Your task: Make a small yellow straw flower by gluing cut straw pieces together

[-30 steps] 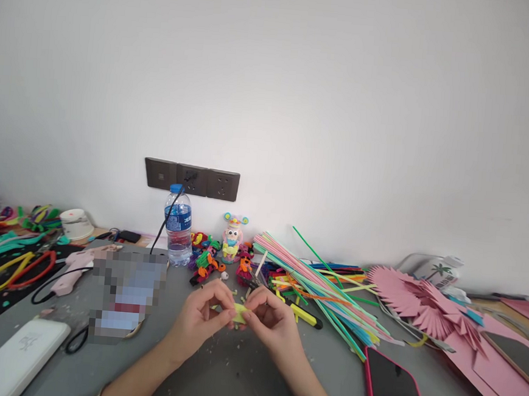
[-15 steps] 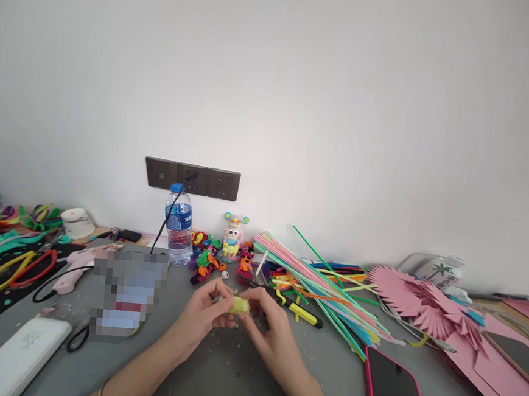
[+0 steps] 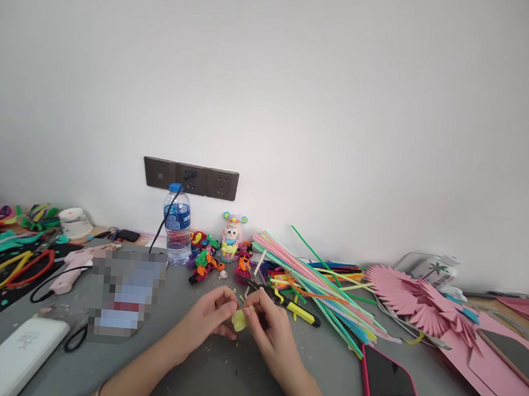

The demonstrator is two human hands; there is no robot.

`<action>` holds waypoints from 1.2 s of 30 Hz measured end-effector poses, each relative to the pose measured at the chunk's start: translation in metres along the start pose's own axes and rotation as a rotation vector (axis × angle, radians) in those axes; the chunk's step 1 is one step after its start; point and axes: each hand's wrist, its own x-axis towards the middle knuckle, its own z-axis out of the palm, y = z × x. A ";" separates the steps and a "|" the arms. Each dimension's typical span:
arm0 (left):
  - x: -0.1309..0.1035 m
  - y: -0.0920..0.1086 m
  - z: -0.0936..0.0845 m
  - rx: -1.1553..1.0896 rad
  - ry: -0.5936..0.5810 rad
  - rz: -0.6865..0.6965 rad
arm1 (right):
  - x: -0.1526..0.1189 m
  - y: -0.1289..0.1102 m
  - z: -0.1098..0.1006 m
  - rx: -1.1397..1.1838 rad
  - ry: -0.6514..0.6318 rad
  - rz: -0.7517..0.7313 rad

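Note:
A small pale yellow piece (image 3: 239, 320), soft-looking and crumpled, is pinched between my two hands just above the grey table. My left hand (image 3: 209, 317) has its thumb and fingers closed on the piece's left side. From the right, my right hand (image 3: 271, 328) grips the upper edge with thumb and index finger. My fingers cover part of it, and its material is hard to make out. Just beyond my right hand lies a yellow-and-black cutting tool (image 3: 302, 312), its far end partly hidden. Small crumbs are scattered on the table around my hands.
Behind my hands stand a water bottle (image 3: 177, 225) and a colourful figurine (image 3: 231, 238). Pastel pipe cleaners (image 3: 316, 287), a red-edged phone (image 3: 393, 388) and folded pink paper (image 3: 421, 302) lie rightward. Leftward are a white power bank (image 3: 18, 352), a pink glue gun (image 3: 73, 268) and scissors (image 3: 9, 269).
The yellow piece has turned from lying sideways to a more upright tilt and dropped slightly. My right fingers have shifted onto its upper edge. The view has moved slightly.

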 end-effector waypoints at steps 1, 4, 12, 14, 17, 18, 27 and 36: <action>0.000 -0.002 0.000 0.048 -0.010 0.049 | 0.000 0.001 0.000 -0.010 -0.010 0.004; -0.002 -0.006 0.000 0.235 -0.011 0.179 | 0.001 0.002 0.001 -0.045 -0.037 0.006; -0.003 -0.009 0.005 0.267 0.036 0.170 | 0.004 0.004 -0.001 -0.399 -0.049 -0.103; -0.003 -0.010 0.005 0.270 0.008 0.172 | 0.004 0.006 0.000 -0.453 -0.031 -0.138; -0.004 -0.009 0.005 0.313 -0.039 0.198 | 0.003 0.008 0.001 -0.484 0.009 -0.160; -0.005 -0.008 0.006 0.366 -0.051 0.219 | 0.003 0.008 0.001 -0.482 0.012 -0.161; -0.012 -0.002 0.006 1.081 0.008 0.280 | 0.004 0.007 0.003 -0.423 0.034 -0.103; -0.012 0.003 0.005 1.387 -0.064 0.406 | 0.003 0.006 0.003 -0.364 -0.052 0.026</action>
